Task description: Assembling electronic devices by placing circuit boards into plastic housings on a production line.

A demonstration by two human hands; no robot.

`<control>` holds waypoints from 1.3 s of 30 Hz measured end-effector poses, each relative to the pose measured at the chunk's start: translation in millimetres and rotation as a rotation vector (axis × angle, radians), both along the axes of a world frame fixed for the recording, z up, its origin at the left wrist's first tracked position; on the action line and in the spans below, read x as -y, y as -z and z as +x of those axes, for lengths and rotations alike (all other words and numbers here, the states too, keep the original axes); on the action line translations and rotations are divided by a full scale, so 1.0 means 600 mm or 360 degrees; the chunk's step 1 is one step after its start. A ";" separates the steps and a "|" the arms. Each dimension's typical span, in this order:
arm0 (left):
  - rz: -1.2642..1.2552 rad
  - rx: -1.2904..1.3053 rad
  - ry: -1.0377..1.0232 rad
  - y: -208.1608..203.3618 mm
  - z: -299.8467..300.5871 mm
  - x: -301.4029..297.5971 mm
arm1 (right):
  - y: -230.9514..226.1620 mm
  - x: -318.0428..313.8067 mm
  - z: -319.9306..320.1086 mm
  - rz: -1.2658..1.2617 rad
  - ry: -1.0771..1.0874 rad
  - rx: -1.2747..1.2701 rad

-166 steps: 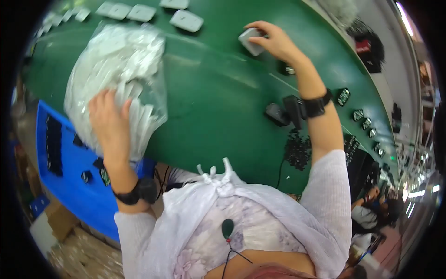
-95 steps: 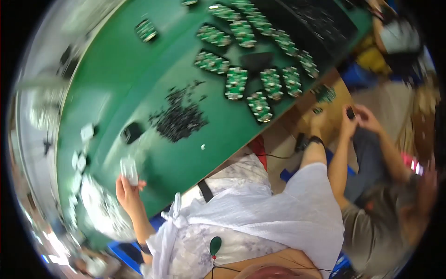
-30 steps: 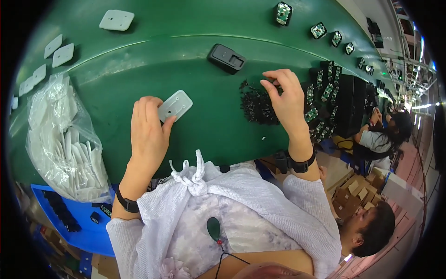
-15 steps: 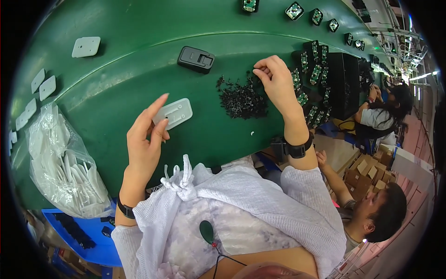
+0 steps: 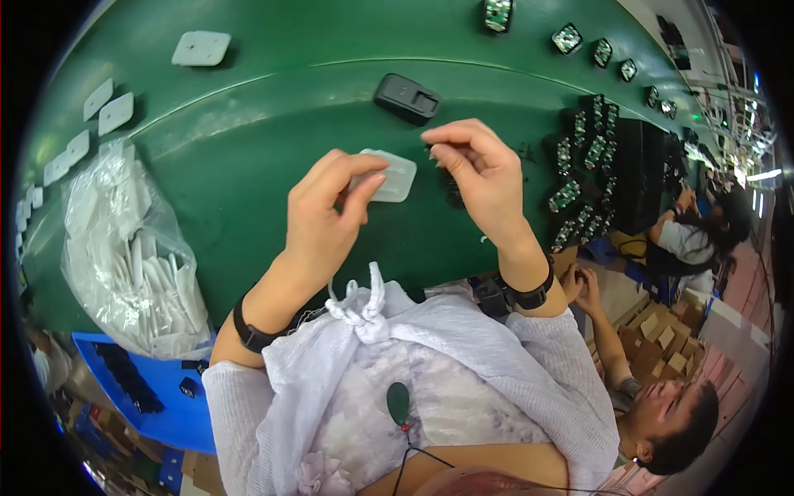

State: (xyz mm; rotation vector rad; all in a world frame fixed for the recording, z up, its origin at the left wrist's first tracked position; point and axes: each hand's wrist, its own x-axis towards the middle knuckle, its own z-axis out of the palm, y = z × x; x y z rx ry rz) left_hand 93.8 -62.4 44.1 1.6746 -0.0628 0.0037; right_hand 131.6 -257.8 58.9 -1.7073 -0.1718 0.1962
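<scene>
My left hand (image 5: pixel 322 207) is closed, thumb and fingers on the left end of a white rounded plastic cover (image 5: pixel 399 179) just above the green table. My right hand (image 5: pixel 484 178) is close by on the right, its thumb and forefinger pinching a small black part (image 5: pixel 430 152), too small to tell in detail. Behind that hand lies a pile of small black parts (image 5: pixel 452 192), mostly hidden by it. A black plastic housing (image 5: pixel 407 97) with a recess in its top rests beyond both hands.
A clear bag of white covers (image 5: pixel 136 264) lies at the left, with several white covers (image 5: pixel 201 49) beyond it. Green circuit boards in black housings (image 5: pixel 565 196) stand right, beside a black box (image 5: pixel 638 178). A blue tray (image 5: pixel 157 422) sits lower left; co-workers are at right.
My left hand has moved right with the white cover. The right hand has shifted toward it, holding a small black part. The whole view has turned slightly.
</scene>
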 end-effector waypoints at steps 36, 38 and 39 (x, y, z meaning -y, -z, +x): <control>-0.0713 -0.0332 -0.0112 0.021 -0.032 -0.037 | 0.008 -0.097 -0.025 -0.0511 -0.0266 0.0500; -0.0675 -0.0276 -0.0116 0.020 -0.033 -0.036 | 0.009 -0.104 -0.027 -0.0500 -0.0246 0.0498; -0.0636 -0.0205 -0.0137 0.020 -0.034 -0.035 | 0.010 -0.107 -0.028 -0.0488 -0.0222 0.0496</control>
